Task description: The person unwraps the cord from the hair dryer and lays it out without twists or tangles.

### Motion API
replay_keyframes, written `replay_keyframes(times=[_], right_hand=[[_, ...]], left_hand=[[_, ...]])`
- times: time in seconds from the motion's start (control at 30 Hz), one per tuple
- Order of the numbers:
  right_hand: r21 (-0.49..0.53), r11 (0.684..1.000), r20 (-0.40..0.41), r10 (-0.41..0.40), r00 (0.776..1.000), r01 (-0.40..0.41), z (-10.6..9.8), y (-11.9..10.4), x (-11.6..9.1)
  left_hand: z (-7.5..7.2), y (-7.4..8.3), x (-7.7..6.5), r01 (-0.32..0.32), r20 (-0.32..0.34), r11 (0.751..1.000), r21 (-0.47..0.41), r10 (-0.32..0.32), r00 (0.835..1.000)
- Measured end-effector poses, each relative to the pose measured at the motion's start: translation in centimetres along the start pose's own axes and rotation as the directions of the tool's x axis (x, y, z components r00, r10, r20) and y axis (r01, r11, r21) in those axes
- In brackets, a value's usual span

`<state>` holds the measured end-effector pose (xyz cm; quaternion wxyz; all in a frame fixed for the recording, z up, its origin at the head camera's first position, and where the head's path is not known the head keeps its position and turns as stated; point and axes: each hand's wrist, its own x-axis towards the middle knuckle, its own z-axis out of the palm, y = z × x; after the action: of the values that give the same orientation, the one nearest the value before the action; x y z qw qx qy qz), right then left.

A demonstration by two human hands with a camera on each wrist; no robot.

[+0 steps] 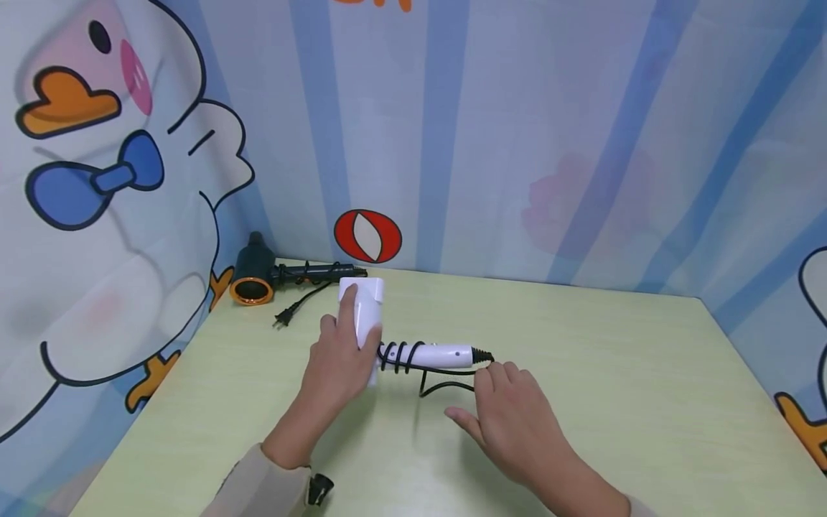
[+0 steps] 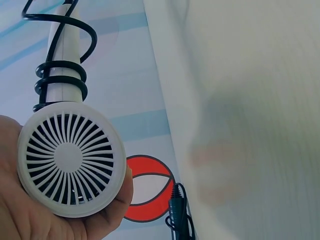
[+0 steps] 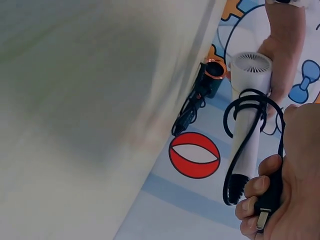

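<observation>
Head: I've got the left hand wrapped round the white hair dryer, over the table; dark dryer lies back left. Left wrist: fingers curl about the body by the grille, cord looped on the handle; smooth shell might slip if that hold eases. Right wrist: right hand closed on the plug; a hard tug could twist the dryer. No containers visible.

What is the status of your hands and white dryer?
Left hand gripping white dryer. Right hand holding its plug. Cord coiled round handle. Dark dryer behind.
</observation>
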<state>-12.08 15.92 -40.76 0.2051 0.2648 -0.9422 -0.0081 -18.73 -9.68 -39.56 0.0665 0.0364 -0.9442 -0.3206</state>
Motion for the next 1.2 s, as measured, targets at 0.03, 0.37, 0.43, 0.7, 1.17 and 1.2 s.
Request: replay_keyframes(times=[0.03, 0.37, 0.43, 0.7, 1.17, 1.2], right_hand=[[-0.004, 1.000, 0.013, -0.001, 1.000, 0.001, 0.1, -0.1, -0.1], [-0.007, 0.999, 0.088, 0.041, 0.995, -0.040, 1.8, -0.1, -0.8], [-0.001, 0.998, 0.102, 0.062, 0.993, -0.062, 2.1, 0.1, -0.8], [0.047, 0.987, 0.134, 0.144, 0.980, -0.152, 3.2, 1.3, -0.8], [0.043, 0.975, 0.111, 0.213, 0.971, -0.219, 4.1, 4.0, 0.2], [0.046, 0.973, 0.115, 0.221, 0.968, -0.228, 4.0, 4.1, 0.3]], left_hand=[[0.0, 0.0, 0.0, 0.006, -0.002, 1.000, 0.000, -0.006, 1.000], [-0.6, -0.1, 0.0, 0.043, 0.002, 0.998, -0.036, -0.043, 0.999], [-0.7, -0.2, -0.1, 0.044, 0.004, 0.998, -0.048, -0.043, 0.999], [-1.1, -0.5, -0.3, 0.029, 0.010, 0.996, -0.087, -0.029, 1.000], [-1.5, -0.5, -0.8, 0.007, 0.044, 0.994, -0.110, -0.002, 0.999], [-1.5, -0.5, -0.8, 0.005, 0.047, 0.994, -0.111, 0.000, 0.999]])
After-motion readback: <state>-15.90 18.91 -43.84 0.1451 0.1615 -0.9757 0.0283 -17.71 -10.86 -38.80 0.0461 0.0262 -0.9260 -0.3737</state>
